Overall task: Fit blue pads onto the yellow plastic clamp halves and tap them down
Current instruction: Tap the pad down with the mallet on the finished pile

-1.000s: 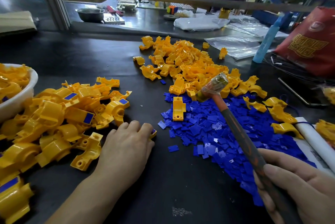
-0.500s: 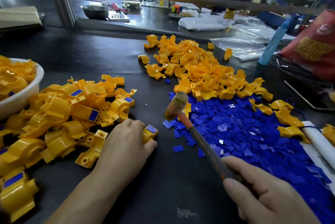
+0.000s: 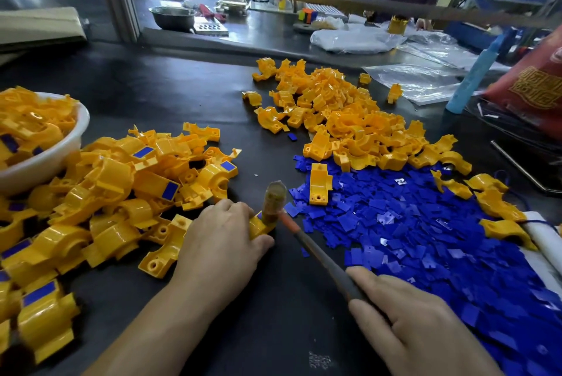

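Dark worktop carries everything. Places below are given from the held clamp half.

- Loose blue pads: a wide spread to its right, with the nearest edge just beside it. Risk: a stray pad ends up under the half, which then rocks and takes the tap crooked.
- Padded yellow halves: a heap to its left, touching the left hand's far side. Risk: the held half slips into the heap before it is checked and counts as done.
- Bare yellow halves: a heap beyond it and to the right, well apart. No hazard now.
- White bowl: far left, heaped with halves, some already padded. Not in play.
- Right hand: nearer the person and to the right, fingers wrapped round the low end of the mallet handle. That long lever likely makes for loose aim.
- Left hand: directly on the half, fingers curled over it, pinning it to the worktop.
- Mallet: its head sits on or right at the half's top.
- Left thumb: just beside the mallet head. Main risk: a glancing or late tap lands on the thumb or fingertips.
- The half itself: mostly hidden under hand and mallet head. Its pad is not visible, so seating cannot be confirmed. An off-centre hit could cock the pad or skid the half out of the grip.
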Demonstrator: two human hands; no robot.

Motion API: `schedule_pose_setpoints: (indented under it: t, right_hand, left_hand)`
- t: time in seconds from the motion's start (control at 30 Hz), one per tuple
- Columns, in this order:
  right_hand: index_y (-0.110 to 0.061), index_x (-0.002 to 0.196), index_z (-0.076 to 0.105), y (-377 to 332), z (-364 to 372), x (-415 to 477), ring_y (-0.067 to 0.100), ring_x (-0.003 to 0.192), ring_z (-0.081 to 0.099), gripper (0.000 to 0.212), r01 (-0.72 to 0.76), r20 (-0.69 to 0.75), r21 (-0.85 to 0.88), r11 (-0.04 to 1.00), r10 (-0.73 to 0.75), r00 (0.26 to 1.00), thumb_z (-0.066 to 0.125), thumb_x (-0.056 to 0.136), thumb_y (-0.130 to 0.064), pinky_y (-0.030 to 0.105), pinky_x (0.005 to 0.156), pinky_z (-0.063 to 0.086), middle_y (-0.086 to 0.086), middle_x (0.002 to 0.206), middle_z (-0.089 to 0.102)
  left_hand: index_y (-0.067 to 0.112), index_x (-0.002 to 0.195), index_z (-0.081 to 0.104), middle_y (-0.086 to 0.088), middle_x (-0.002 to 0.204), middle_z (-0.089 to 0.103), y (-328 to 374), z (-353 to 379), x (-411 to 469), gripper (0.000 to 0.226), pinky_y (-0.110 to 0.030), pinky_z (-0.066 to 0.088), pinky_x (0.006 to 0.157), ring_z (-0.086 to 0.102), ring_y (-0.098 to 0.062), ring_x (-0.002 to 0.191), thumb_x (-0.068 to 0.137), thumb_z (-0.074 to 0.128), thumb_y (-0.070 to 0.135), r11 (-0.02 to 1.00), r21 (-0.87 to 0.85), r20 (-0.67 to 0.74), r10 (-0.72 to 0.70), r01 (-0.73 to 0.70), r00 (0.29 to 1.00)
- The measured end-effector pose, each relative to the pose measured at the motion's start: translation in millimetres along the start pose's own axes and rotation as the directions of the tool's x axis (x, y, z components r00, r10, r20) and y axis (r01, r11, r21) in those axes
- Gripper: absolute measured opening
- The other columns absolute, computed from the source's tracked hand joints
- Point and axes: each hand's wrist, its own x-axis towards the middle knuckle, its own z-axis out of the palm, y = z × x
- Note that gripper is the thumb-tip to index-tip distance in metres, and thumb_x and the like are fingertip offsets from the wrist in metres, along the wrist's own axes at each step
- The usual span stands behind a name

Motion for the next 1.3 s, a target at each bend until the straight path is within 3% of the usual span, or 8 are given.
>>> schedule_pose_setpoints:
  t: [0.23,0.4,0.67,0.8,0.93,1.07,1.23,1.3]
  right_hand:
    - [-0.035,0.12,0.063,-2,-9,5,-0.025,0.094,0.048,0.048,0.108,-0.216,0.067,0.992,-0.092,0.972,0.045,0.079,-0.051,-0.008,0.078,0.032,-0.036,0.093,0.056]
    - [-0.045,0.135,0.037,-8,-3,12,-0.005,0.106,0.049,0.042,0.031,-0.007,0.039,0.999,-0.031,1.0,0.042,0.093,-0.05,0.011,0.088,0.039,-0.019,0.111,0.056]
    - [-0.044,0.12,0.055,-9,0,-3,0.001,0.081,0.059,0.036,0.105,-0.134,-0.017,0.994,-0.106,0.985,0.056,0.084,-0.043,0.013,0.066,0.049,-0.016,0.089,0.063]
    - [-0.055,0.135,0.025,-10,-4,-10,-0.011,0.107,0.048,0.044,-0.042,-0.02,-0.071,0.997,0.04,0.999,0.036,0.092,-0.056,0.002,0.088,0.034,-0.026,0.114,0.05]
    - [-0.064,0.113,0.038,-9,-24,-8,-0.038,0.098,0.028,0.031,-0.069,0.028,0.007,0.998,0.069,0.997,0.05,0.087,-0.052,-0.007,0.079,0.028,-0.044,0.089,0.047]
    - [-0.058,0.097,0.051,0,-36,-10,-0.02,0.081,0.053,0.036,-0.064,-0.112,-0.041,0.997,0.059,0.992,0.069,0.074,-0.037,0.012,0.039,0.039,-0.035,0.095,0.058]
    - [-0.036,0.117,0.059,49,-42,-2,0.005,0.066,0.054,0.043,-0.304,-0.313,-0.087,0.949,0.264,0.912,0.069,0.079,-0.02,0.025,0.055,0.041,-0.014,0.076,0.055]
    - [-0.036,0.125,0.051,70,-46,7,0.011,0.075,0.053,0.043,-0.389,-0.282,-0.179,0.904,0.331,0.9,0.06,0.085,-0.025,0.036,0.063,0.048,-0.013,0.088,0.053]
  left_hand:
    - [0.028,0.132,0.054,0.009,0.125,0.056,-1,1,1,0.057,-0.027,0.043,0.091,0.051,-0.011,0.116,0.084,0.063,0.059,1.0,0.005,0.008,-0.003,0.003,1.0]
    - [0.028,0.129,0.055,0.01,0.119,0.056,2,0,0,0.053,-0.026,0.043,0.086,0.051,-0.011,0.111,0.085,0.062,0.058,1.0,0.008,0.003,-0.008,0.008,1.0]
    - [0.027,0.133,0.055,0.008,0.125,0.057,2,-3,-1,0.056,-0.027,0.043,0.091,0.051,-0.012,0.116,0.085,0.062,0.057,1.0,0.017,0.001,-0.008,0.008,1.0]
    - [0.028,0.132,0.054,0.008,0.124,0.056,2,-2,0,0.055,-0.029,0.043,0.093,0.05,-0.012,0.116,0.086,0.062,0.056,1.0,0.017,0.022,-0.015,0.014,1.0]
    - [0.029,0.134,0.052,0.007,0.127,0.055,2,-2,-2,0.056,-0.028,0.044,0.092,0.05,-0.012,0.117,0.086,0.061,0.057,0.999,0.027,0.024,-0.023,0.022,0.999]
    - [0.031,0.128,0.054,0.01,0.117,0.057,3,-3,-6,0.048,-0.023,0.044,0.081,0.051,-0.009,0.106,0.088,0.058,0.057,0.999,0.015,-0.051,0.044,-0.043,0.998]
    - [0.041,0.126,0.05,0.026,0.097,0.053,2,-14,-5,0.046,-0.02,0.044,0.066,0.055,-0.001,0.081,0.085,0.055,0.063,0.913,-0.409,-0.154,-0.064,-0.005,0.986]
    - [0.039,0.111,0.056,0.012,0.093,0.068,-1,-28,1,0.039,-0.02,0.051,0.056,0.068,-0.006,0.075,0.081,0.054,0.063,0.615,-0.783,-0.087,-0.255,0.092,0.963]
